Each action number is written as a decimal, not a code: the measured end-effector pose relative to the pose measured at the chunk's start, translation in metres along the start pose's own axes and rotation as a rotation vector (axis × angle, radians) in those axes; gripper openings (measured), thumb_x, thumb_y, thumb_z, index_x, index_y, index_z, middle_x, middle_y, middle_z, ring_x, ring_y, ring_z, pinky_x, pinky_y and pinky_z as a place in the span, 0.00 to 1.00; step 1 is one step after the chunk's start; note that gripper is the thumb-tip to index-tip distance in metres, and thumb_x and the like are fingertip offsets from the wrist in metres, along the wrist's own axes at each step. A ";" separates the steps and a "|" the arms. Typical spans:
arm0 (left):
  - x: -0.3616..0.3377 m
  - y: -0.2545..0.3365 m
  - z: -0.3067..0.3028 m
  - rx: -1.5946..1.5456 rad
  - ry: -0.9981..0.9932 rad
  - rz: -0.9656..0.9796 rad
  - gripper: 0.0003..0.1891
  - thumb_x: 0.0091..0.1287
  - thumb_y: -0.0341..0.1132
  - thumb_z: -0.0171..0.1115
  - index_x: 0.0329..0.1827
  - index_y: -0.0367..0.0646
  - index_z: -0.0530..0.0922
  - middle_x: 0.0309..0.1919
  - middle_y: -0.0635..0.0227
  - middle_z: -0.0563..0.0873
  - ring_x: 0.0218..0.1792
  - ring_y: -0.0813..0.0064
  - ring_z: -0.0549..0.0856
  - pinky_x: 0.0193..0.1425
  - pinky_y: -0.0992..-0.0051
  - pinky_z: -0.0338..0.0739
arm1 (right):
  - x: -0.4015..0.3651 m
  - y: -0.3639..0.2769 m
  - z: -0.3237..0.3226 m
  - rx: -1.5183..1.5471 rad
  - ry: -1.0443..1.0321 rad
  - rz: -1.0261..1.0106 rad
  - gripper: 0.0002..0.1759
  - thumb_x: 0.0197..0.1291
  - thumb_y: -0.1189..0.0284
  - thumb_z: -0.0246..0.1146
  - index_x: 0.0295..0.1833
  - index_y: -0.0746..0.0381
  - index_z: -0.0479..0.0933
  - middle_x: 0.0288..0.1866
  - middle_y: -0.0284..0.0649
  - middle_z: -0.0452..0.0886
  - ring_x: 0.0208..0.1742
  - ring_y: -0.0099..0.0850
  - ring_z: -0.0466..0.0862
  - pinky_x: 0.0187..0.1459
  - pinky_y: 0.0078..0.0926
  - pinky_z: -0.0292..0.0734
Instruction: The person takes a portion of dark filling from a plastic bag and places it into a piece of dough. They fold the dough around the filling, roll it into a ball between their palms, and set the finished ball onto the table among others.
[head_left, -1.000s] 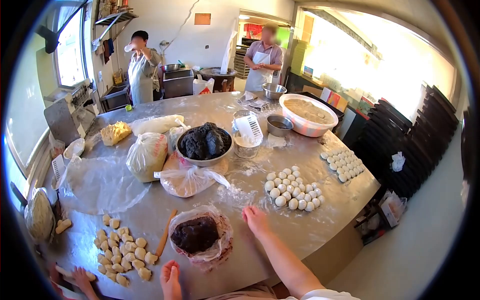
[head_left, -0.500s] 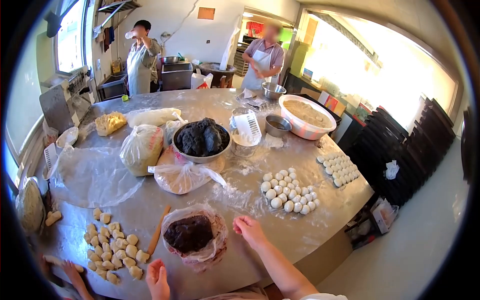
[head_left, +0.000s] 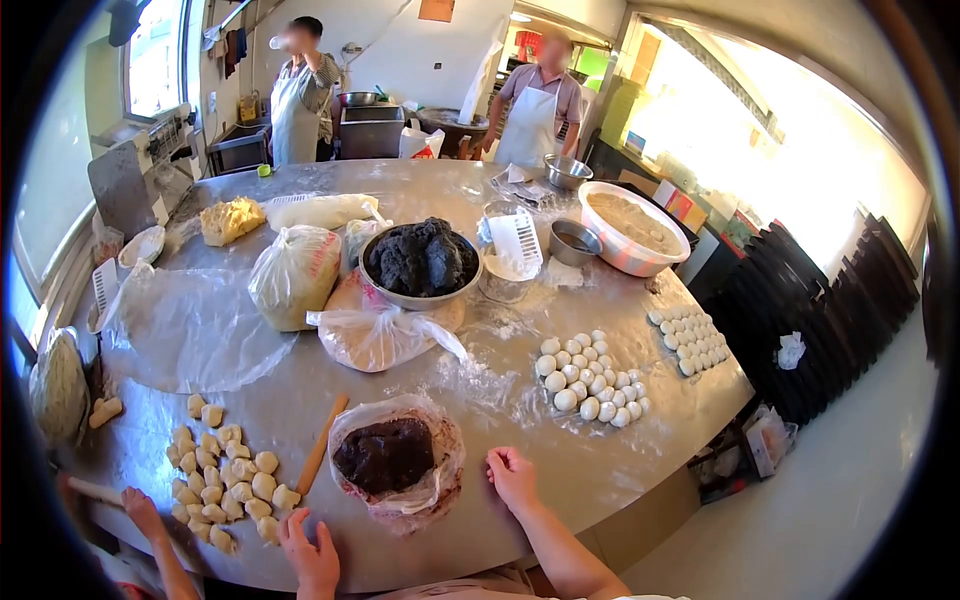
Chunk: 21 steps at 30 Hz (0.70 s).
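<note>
My left hand (head_left: 311, 552) is at the near edge of the metal table (head_left: 400, 560), its fingers apart and holding nothing, beside a pile of dough pieces (head_left: 240, 485). To the right, my right hand (head_left: 512, 478) is closed with its fingers curled; what it holds, if anything, is too small to tell. Between the hands sits dark red-brown paste (head_left: 385, 456) in an open plastic bag (head_left: 447, 452). A wooden rolling pin (head_left: 322, 445) lies left of the bag, touching neither hand.
A co-worker's hand (head_left: 143, 512) is at the lower left on a pale rod. Further back are a bowl of black dough (head_left: 420, 262), tied bags (head_left: 293, 275), white dough balls (head_left: 590, 380) and a tub of filling (head_left: 635, 225). Two people in aprons stand behind the table.
The view has shifted slightly. My left hand's fingers have spread, near the dough pieces. The person at the back right has lowered their arms, and the co-worker's hand at lower left has moved.
</note>
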<state>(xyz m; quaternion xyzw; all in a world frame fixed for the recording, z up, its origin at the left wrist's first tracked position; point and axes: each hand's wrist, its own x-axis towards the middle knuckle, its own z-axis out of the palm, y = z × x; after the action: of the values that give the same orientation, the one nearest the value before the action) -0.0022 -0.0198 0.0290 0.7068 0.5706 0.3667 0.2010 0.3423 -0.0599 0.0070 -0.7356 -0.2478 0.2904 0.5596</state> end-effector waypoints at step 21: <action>-0.006 -0.006 0.004 0.312 -0.009 -0.031 0.27 0.54 0.33 0.65 0.58 0.34 0.70 0.56 0.46 0.73 0.56 0.44 0.71 0.62 0.51 0.64 | -0.001 0.014 0.001 -0.080 0.044 -0.157 0.06 0.64 0.73 0.61 0.40 0.65 0.78 0.27 0.33 0.81 0.27 0.18 0.80 0.31 0.17 0.77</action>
<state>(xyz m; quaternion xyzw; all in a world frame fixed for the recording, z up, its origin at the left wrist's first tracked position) -0.0039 -0.0232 0.0205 0.7224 0.6304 0.2672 0.0969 0.3416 -0.0631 -0.0065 -0.7419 -0.3039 0.2191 0.5561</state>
